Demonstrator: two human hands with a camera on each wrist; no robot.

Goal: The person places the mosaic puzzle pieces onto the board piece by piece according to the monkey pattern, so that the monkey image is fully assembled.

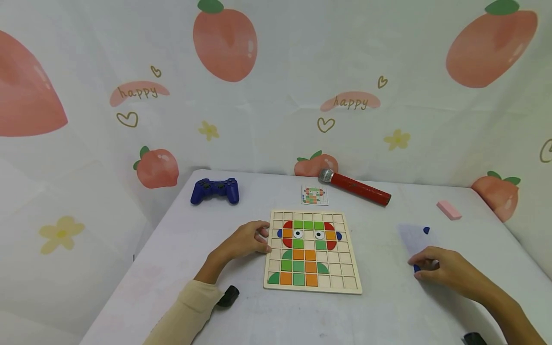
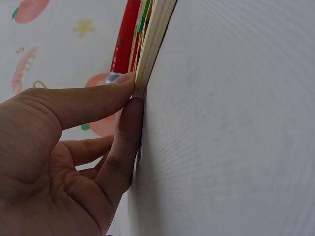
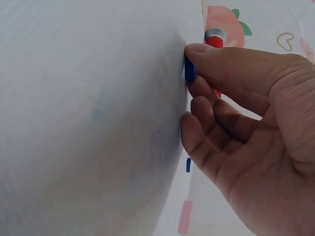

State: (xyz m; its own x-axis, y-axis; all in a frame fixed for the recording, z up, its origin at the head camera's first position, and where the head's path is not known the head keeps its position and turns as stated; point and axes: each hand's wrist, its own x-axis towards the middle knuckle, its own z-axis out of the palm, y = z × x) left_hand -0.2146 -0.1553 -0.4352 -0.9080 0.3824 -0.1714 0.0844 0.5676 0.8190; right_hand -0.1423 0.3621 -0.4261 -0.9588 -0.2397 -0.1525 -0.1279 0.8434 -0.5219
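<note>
A square wooden puzzle board (image 1: 334,282) bears green, orange, red and blue pieces plus two eye tiles, laid out as a figure. At its left edge, my left hand (image 1: 247,239) holds the side between thumb and fingers; the left wrist view has both tips right at the board's rim (image 2: 155,42). Well to the right of the board, my right hand (image 1: 446,268) pinches a small blue piece (image 3: 190,70) between thumb and index finger, close over the table. Another blue piece (image 1: 426,230) lies just beyond that hand, on a pale bluish patch (image 1: 409,239).
Behind the board lie a small pattern card (image 1: 314,195) and a red microphone (image 1: 360,188). A blue game controller (image 1: 214,191) rests at the back left. The pink block (image 1: 449,210) is at the right. A peach-patterned cloth (image 1: 276,120) hangs along the table's back edge.
</note>
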